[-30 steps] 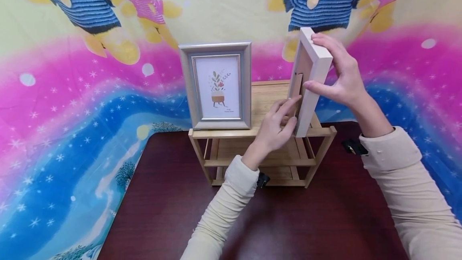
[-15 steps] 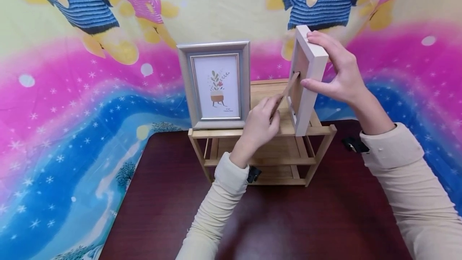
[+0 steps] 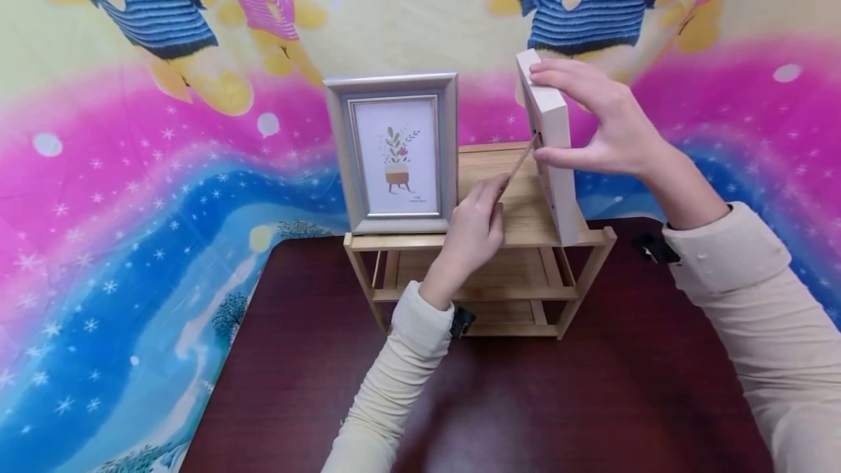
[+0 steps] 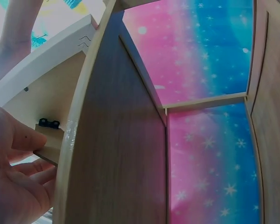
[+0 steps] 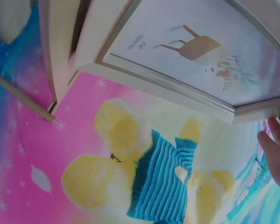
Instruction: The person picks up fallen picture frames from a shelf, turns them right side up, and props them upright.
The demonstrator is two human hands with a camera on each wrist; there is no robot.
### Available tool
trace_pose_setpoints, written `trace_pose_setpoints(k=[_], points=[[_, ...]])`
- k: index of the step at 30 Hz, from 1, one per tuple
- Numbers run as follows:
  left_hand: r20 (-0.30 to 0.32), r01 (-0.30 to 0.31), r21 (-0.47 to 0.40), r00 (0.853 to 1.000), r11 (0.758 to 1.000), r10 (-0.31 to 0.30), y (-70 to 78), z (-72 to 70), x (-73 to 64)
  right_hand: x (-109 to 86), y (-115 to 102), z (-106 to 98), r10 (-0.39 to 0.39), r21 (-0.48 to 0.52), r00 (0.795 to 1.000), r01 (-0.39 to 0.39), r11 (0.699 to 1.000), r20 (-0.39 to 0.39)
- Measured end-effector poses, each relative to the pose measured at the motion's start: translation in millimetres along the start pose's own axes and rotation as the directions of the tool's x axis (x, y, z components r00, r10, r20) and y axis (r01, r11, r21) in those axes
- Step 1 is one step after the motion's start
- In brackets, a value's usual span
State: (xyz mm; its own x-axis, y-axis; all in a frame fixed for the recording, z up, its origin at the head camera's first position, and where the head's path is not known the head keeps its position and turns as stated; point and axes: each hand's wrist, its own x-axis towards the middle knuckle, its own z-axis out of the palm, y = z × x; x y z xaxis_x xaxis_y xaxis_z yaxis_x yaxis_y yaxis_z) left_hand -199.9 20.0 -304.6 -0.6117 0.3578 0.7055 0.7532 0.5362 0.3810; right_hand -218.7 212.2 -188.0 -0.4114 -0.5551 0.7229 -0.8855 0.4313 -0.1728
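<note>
A pale wooden picture frame (image 3: 561, 195) stands on its lower edge at the right of the shelf's top, its side toward the head view. My right hand (image 3: 601, 119) grips it by the top and side, thumb against the near edge. The thin stand (image 3: 521, 161) on its back is swung outward, and my left hand (image 3: 471, 228) pinches its free end. In the left wrist view a dark hinge (image 4: 49, 123) joins the stand to the backing. A plant print (image 5: 202, 49) shows on its front in the right wrist view.
A silver-grey picture frame (image 3: 402, 225) with a similar plant print stands upright at the left of the tiered wooden shelf (image 3: 499, 239). The shelf sits on a dark red table (image 3: 263, 385). A printed bear cloth (image 3: 407, 13) hangs behind.
My left hand has taken hold of the stand and swung it out from the back, moving left. My right hand has turned the pale frame and shifted its top slightly left.
</note>
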Motion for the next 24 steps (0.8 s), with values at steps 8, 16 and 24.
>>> trace_pose_setpoints(k=[8,16,24], points=[[0.034,0.012,0.008,0.999,1.000,-0.013,-3.8,3.1,-2.8,6.5,1,0,-0.018,-0.011,0.995,0.019,1.000,0.095],[-0.143,-0.036,0.095,0.989,0.995,0.049,3.7,8.7,-9.2,7.0,3,1,0.003,0.005,0.995,-0.003,1.000,0.104],[-0.363,-0.101,0.281,0.909,0.954,0.204,31.1,23.0,-22.9,6.5,2,3,0.003,0.015,0.995,-0.005,1.000,0.100]])
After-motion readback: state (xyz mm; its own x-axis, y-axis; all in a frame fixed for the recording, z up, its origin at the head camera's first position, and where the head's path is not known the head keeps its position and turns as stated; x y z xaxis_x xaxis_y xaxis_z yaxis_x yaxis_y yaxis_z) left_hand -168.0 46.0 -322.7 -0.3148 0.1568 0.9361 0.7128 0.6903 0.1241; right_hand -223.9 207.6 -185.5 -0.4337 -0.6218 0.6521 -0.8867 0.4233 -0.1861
